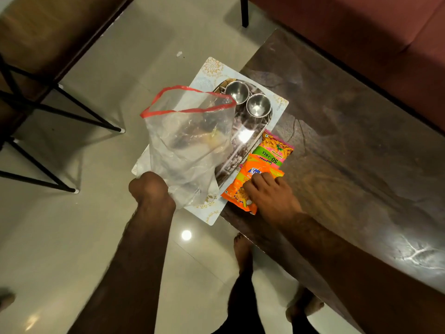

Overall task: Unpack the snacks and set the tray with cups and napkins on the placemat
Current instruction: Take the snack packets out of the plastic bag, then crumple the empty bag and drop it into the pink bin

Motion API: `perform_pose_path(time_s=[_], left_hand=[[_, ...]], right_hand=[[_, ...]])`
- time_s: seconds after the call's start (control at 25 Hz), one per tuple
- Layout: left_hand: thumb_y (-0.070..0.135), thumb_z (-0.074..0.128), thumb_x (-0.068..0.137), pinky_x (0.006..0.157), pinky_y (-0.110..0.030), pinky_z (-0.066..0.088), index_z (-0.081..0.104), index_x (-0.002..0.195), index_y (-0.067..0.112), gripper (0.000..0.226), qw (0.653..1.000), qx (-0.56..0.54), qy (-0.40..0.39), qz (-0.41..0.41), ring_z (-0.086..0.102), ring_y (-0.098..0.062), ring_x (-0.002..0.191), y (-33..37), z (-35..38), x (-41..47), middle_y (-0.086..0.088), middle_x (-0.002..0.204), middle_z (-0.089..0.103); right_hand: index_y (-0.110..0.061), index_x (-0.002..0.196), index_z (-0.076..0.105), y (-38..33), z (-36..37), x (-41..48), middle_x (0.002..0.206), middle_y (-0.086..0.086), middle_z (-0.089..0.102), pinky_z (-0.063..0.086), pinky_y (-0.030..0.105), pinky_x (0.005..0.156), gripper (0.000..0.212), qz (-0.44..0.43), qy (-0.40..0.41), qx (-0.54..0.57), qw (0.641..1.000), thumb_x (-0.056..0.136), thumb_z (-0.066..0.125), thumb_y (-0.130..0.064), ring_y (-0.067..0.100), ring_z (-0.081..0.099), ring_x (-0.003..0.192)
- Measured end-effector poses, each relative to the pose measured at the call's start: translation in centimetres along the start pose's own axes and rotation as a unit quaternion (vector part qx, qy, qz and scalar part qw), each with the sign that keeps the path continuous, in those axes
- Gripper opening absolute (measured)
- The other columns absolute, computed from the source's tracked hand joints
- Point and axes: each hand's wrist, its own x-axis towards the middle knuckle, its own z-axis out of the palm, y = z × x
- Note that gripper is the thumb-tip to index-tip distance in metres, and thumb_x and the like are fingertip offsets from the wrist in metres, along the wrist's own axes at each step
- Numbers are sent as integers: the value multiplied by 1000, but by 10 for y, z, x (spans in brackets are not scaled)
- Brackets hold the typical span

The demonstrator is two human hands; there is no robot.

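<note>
Left hand (150, 188): closed in a fist round the lower end of the bag, held up at the near left edge of the placemat.
Right hand (271, 192): fingers laid flat on the orange packet, not curled round it.
Bag (187, 141): clear plastic with a red rim. It rises from the left hand with its mouth gaping away from the person and hides part of the tray.
Orange packet (237, 192): on the worktop under the right hand, its far end overlapping the second packet.
Second packet (277, 148): pink, green and yellow, just beyond the right fingertips and against the tray's edge.
Tray (243, 138): steel, on the placemat, beyond and between the hands.
Cups (237, 91) (258, 106): two, steel, upright, side by side at the tray's far end.
Placemat (213, 67): pale with a gold pattern, its left side overhanging the worktop edge.
Worktop (349, 153): dark brown and glossy, stretching right of the right hand.
Floor (96, 237): pale tiles under the left arm.
Chair legs (72, 109): black, well left of the left hand.
</note>
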Motion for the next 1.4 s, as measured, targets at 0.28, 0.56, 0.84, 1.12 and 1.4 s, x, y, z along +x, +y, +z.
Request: perform_pose_path(time_s=[0.28, 0.56, 0.84, 1.12, 1.4], left_hand=[[8, 38, 92, 40, -15, 38, 66, 115, 7, 36, 996, 44, -63, 49, 49, -16, 54, -10, -2, -11, -10, 96, 59], [7, 33, 96, 52, -41, 58, 61, 110, 15, 33, 990, 49, -104, 81, 60, -30, 80, -18, 5, -46, -11, 108, 62], [10, 42, 100, 72, -38, 60, 63, 88, 33, 33, 911, 184, -254, 266, 63, -18, 97, -33, -2, -116, 4, 103, 64], [32, 47, 103, 87, -37, 57, 64, 127, 16, 34, 875, 9, -477, 75, 69, -25, 112, -32, -5, -189, -8, 121, 73], [62, 53, 93, 92, -49, 58, 46, 139, 51, 48, 787, 148, -518, 301, 56, -16, 128, -12, -6, -234, 9, 149, 50]], right_hand=[[-28, 148, 47, -4, 6, -7, 162, 3, 37, 37, 42, 114, 56, 26, -180, 84, 980, 93, 56, -32, 28, 33, 153], [-27, 158, 33, -9, -79, -10, 150, -4, 54, 50, 31, 105, 98, 215, -47, 732, 645, 81, 87, -4, 18, 56, 138], [-24, 155, 36, 4, -163, -7, 141, -2, 65, 61, 22, 91, 85, 177, 76, 788, 585, 86, 81, -3, 9, 68, 124], [-16, 133, 64, 7, -181, -33, 120, 3, 78, 60, 41, 100, 48, 228, 133, 738, 621, 88, 79, -6, 20, 74, 113], [-11, 96, 77, 33, -196, -77, 95, 10, 79, 59, 40, 78, 34, 275, 190, 685, 647, 79, 67, 16, 19, 72, 86]])
